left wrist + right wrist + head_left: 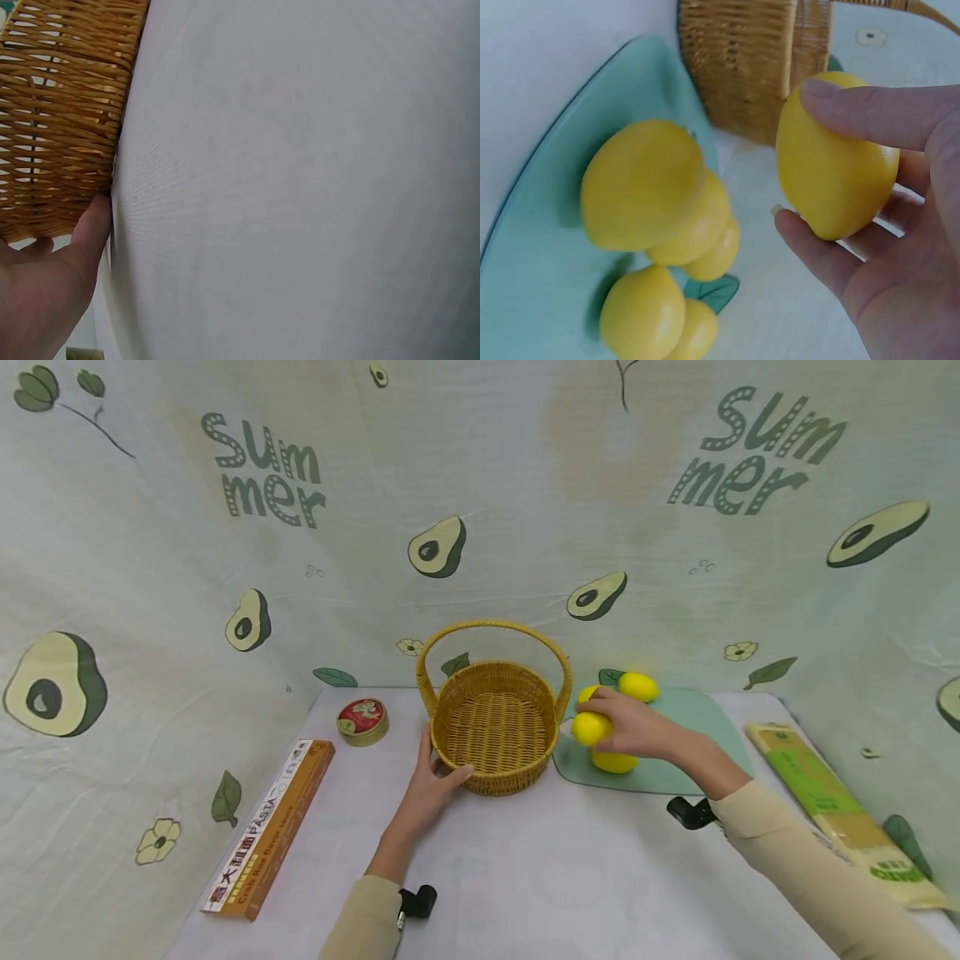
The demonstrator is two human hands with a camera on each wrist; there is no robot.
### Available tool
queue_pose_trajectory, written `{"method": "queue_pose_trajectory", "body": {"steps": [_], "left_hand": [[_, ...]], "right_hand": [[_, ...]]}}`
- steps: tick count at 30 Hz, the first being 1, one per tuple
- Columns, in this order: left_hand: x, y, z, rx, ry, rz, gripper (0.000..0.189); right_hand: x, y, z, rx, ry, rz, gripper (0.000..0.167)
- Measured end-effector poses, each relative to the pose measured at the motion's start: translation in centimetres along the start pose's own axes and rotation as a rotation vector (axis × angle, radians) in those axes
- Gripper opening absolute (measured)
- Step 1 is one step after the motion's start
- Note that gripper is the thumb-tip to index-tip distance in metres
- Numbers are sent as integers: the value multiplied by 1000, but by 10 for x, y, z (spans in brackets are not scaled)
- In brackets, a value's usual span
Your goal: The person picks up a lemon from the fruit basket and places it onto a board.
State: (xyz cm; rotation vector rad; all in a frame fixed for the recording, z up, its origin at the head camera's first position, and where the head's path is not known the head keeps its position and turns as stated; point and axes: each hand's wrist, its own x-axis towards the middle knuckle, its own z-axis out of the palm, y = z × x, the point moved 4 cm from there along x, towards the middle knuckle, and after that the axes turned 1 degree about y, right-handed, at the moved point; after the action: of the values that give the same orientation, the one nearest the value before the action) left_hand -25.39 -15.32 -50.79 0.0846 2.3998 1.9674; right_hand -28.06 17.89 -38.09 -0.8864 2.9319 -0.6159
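A round wicker basket point(504, 783) with a tall arched handle stands upright at the table's far middle. At its left front my left hand point(429, 793) holds the outer wall, thumb along the front and fingers along the left side. In the left wrist view the thumb point(93, 225) touches the basket's lower edge. My right hand point(637, 725) grips a yellow lemon point(840, 169) between thumb and fingers, just right of the basket and above a green cutting board point(675, 783). Several more lemons point(641, 184) lie on the board; the hand partly covers them in the head view.
A round red-topped tin point(363, 722) sits left of the basket. Along the table's left edge lies a pasta box point(270, 827). A long green-and-yellow noodle packet point(840, 802) lies at the right edge. A printed cloth point(510, 468) hangs behind the table.
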Motion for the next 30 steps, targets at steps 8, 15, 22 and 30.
{"method": "queue_pose_trajectory", "body": {"steps": [8, 15, 22, 30], "left_hand": [[-1, -4, 0, -12, 2, -1, 111], [1, -5, 0, -10, 5, 14, 108], [1, -5, -3, -13, 6, -2, 106], [-5, 7, -5, -58, -47, -34, 110]], "right_hand": [[-27, 24, -7, -54, 34, 68, 57], [-48, 47, -7, -82, 45, 159, 57], [-64, 67, 5, -107, 57, 234, 55], [-74, 84, 32, -96, 92, 268, 55]]}}
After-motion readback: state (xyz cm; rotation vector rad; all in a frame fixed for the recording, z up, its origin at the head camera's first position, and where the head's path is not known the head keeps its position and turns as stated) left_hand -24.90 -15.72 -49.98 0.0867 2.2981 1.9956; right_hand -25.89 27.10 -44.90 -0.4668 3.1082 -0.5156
